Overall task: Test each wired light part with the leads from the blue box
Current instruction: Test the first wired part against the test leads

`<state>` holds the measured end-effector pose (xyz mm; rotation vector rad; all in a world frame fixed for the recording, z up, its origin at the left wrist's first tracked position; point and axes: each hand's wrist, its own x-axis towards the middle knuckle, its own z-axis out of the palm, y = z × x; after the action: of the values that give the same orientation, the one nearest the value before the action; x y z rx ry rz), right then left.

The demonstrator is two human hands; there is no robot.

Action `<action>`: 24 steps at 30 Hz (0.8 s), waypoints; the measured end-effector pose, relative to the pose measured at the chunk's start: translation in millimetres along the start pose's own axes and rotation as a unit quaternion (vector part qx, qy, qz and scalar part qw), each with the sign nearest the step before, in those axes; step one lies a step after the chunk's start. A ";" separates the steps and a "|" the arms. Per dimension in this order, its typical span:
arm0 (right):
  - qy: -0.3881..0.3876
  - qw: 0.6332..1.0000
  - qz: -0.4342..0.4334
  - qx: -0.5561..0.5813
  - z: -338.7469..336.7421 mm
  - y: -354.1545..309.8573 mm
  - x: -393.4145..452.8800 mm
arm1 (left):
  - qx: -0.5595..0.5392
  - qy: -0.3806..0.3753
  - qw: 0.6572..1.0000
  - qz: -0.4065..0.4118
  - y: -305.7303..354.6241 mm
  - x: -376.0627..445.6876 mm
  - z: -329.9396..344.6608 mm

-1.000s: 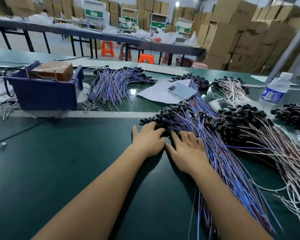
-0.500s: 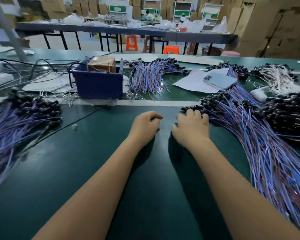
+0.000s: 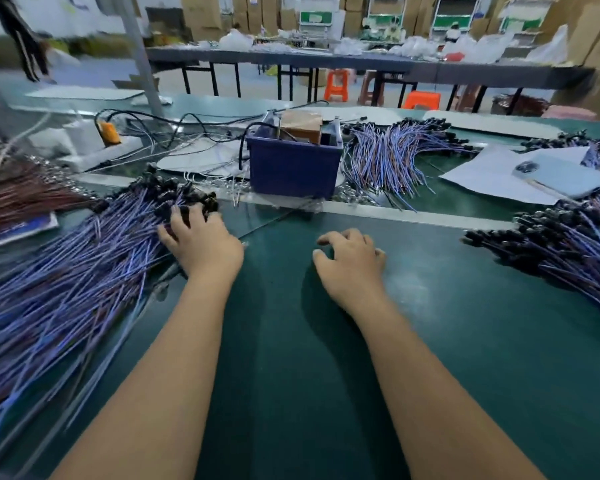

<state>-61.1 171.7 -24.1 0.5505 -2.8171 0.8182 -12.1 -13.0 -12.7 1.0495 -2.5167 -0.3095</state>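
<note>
A blue box (image 3: 293,168) with a brown block inside stands at the middle back of the green table (image 3: 465,341); a black lead (image 3: 242,147) loops out of its left side. A big pile of purple-wired light parts with black heads (image 3: 77,271) lies at the left. My left hand (image 3: 201,244) rests on that pile's black heads, fingers spread over them. My right hand (image 3: 352,261) sits on the bare table in front of the box, fingers loosely curled and holding nothing. A second pile of wired parts (image 3: 568,247) lies at the right.
A third bundle of purple-wired parts (image 3: 388,157) lies right of the box. A phone (image 3: 561,174) sits on white paper (image 3: 482,174) at the back right. A power strip (image 3: 94,150) with an orange plug and tangled cables is back left. Brown-wired parts (image 3: 21,195) lie far left.
The view has swung left. Both hands left the right-hand pile and slid leftward; my left hand now lies on the left pile, my right hand on bare table.
</note>
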 end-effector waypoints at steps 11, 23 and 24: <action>0.010 0.999 -0.026 -0.021 -1.1 -3.5 -6.7 | -0.063 0.018 0.997 0.048 -2.2 6.8 6.3; -0.033 0.756 0.149 0.636 -21.7 -12.4 -0.9 | -0.443 0.106 0.856 0.245 63.5 -53.4 -13.1; -0.059 0.733 0.158 0.659 -24.9 -9.9 0.7 | -0.502 0.046 0.833 0.226 70.2 -61.2 -14.6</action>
<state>-56.7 177.2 1.7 0.1884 -1.9095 2.8885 -10.7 78.9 8.1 0.0389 -1.9290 -1.2088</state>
